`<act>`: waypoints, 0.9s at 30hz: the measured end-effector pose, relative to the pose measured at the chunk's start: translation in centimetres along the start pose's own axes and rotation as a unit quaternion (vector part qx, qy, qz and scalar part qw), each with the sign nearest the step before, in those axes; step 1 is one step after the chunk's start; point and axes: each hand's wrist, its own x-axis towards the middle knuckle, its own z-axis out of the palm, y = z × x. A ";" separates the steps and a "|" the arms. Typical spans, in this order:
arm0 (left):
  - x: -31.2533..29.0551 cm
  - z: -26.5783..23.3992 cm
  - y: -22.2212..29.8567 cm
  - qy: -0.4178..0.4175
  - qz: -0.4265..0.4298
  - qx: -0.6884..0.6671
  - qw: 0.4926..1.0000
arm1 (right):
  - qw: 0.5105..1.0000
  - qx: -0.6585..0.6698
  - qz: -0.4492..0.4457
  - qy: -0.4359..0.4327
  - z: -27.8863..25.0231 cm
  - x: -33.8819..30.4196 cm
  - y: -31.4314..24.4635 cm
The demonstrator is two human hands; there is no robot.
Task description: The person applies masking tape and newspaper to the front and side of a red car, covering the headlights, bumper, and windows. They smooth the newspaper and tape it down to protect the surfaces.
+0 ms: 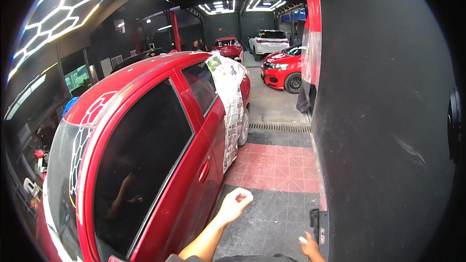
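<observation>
Black wall [383, 116] stands right, red car [170, 199] left; left grip [237, 203] curled closed; right grip [308, 246] I cannot tell.

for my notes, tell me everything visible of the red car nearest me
The red car stands on the left, near-side doors shut, its glossy surface like painted metal. It has dark-tinted side windows, a red door handle and a rear wheel showing. Newspaper sheets cover part of its rear side. The left hand is close by, apparently not touching it.
</observation>
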 end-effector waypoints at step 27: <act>82.4 -28.6 18.1 0.421 0.185 0.677 0.575 | 0.958 0.283 0.010 -0.035 -16.5 88.6 -10.9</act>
